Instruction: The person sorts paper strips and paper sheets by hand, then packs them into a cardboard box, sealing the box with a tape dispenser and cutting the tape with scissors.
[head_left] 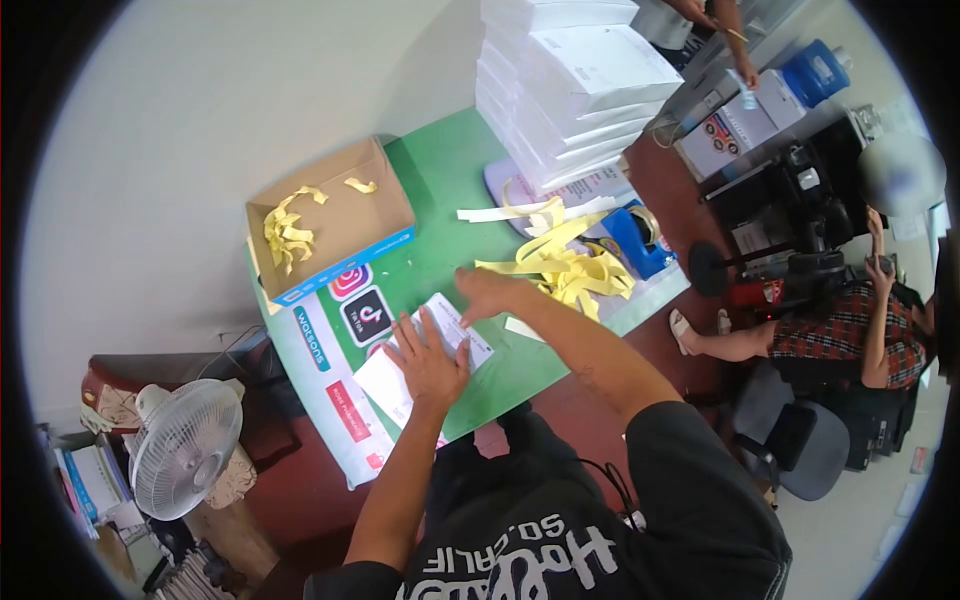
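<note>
My left hand point(430, 360) lies flat with its fingers spread on a white printed paper packet point(385, 384) near the table's front edge. At the packet's upper right end is my right hand point(490, 295), its fingers partly bent; whether they grip anything is hard to make out. Just right of that hand lies a loose heap of yellow paper strips point(575, 270), with a few white strips among them. A blue tape dispenser point(640, 240) stands beside the heap. An open cardboard box point(345, 225) at the table's back left holds several curled yellow strips.
Tall stacks of white paper packets point(590, 100) stand at the back of the green table point(440, 160). A white fan point(187, 449) is at the lower left. On the right are a seated person in plaid point(850, 330) and an office chair point(790, 430); another person's arms show at the top.
</note>
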